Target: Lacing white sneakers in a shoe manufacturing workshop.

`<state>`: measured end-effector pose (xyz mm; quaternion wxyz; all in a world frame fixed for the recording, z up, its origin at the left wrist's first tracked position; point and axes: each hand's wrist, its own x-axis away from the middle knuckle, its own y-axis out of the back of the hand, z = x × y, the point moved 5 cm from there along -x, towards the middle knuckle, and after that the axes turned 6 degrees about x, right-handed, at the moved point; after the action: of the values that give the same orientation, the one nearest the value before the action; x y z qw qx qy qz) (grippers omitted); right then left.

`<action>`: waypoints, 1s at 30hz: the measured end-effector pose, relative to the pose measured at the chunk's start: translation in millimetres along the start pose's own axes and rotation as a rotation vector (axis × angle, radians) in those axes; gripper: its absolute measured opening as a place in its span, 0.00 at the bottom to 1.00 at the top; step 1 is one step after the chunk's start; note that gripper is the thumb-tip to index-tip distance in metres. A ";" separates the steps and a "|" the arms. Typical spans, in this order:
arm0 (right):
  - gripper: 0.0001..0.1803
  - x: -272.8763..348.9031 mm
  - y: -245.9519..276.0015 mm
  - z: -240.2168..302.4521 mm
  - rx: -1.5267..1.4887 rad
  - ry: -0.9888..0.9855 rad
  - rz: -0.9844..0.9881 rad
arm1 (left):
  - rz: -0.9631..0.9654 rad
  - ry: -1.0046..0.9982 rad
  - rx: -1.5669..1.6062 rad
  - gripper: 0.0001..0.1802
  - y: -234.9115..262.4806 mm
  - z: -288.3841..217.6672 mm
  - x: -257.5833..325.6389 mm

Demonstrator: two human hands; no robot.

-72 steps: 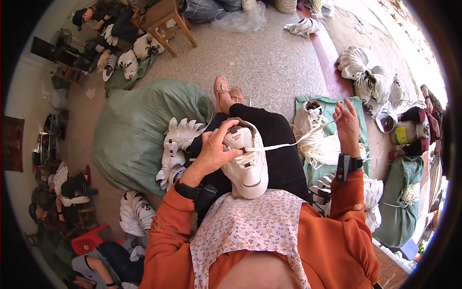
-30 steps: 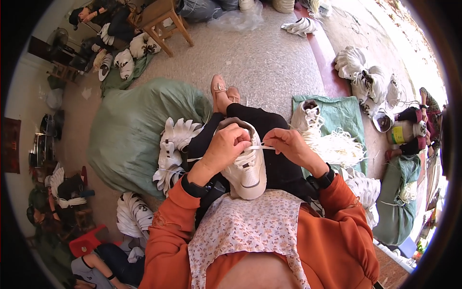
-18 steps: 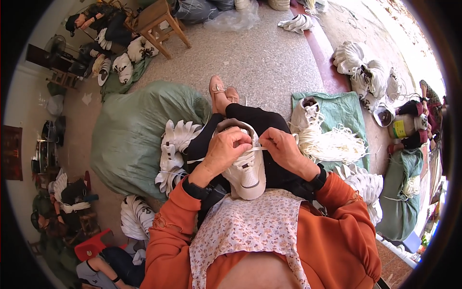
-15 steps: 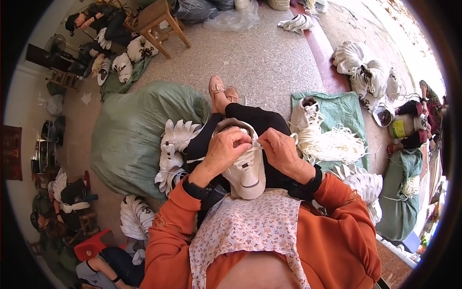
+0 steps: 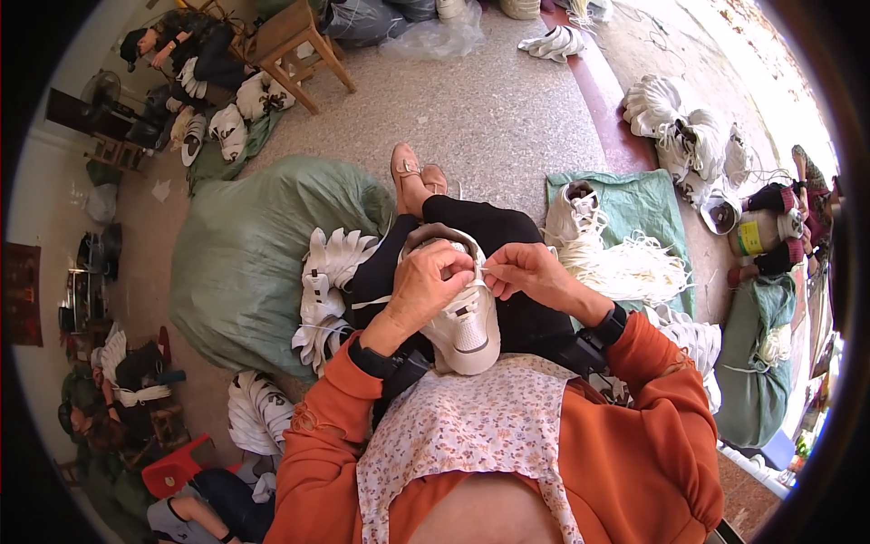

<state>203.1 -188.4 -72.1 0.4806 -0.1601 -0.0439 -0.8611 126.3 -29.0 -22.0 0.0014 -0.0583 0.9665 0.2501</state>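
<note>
A white sneaker (image 5: 469, 340) lies on my lap, its toe toward me and its brown-lined opening away from me. My left hand (image 5: 430, 283) rests over the sneaker's left side, thumb and fingers pinched together at the white shoelace (image 5: 479, 272). Just right of the tongue, my right hand (image 5: 533, 274) is closed in a pinch by the eyelets, its fingertips on the same lace. A stretch of lace trails out left of my left hand. The fingers partly hide the upper eyelets.
On my left are a large green sack (image 5: 263, 263) and a row of white shoe uppers (image 5: 322, 290). To the right, a green cloth (image 5: 648, 204) bears another sneaker (image 5: 574, 216) and a heap of white laces (image 5: 634, 270). A wooden stool (image 5: 294, 45) stands ahead; other people sit around.
My right hand has turned flatter, its fingertips lower beside the eyelets, and its wrist has shifted right. The left hand has stayed nearly in place on the sneaker.
</note>
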 end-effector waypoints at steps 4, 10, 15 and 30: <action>0.07 -1.3 0.8 4.3 0.140 0.095 -0.023 | -0.007 -0.007 -0.015 0.07 -0.8 0.8 -0.9; 0.07 3.8 -11.5 20.4 0.954 0.518 -0.191 | -0.013 0.001 -0.010 0.07 0.0 2.0 -1.9; 0.21 -22.4 18.9 27.3 0.245 0.123 0.074 | -0.021 -0.039 -0.026 0.08 -0.2 0.7 -0.7; 0.17 -57.3 15.5 43.3 0.449 0.260 0.479 | -0.011 -0.574 -0.831 0.02 5.3 -36.4 2.7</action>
<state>254.1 -140.2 -50.7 0.6939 0.0549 -0.1315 -0.7059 124.1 -42.2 12.3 0.2449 0.0119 0.7456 0.6196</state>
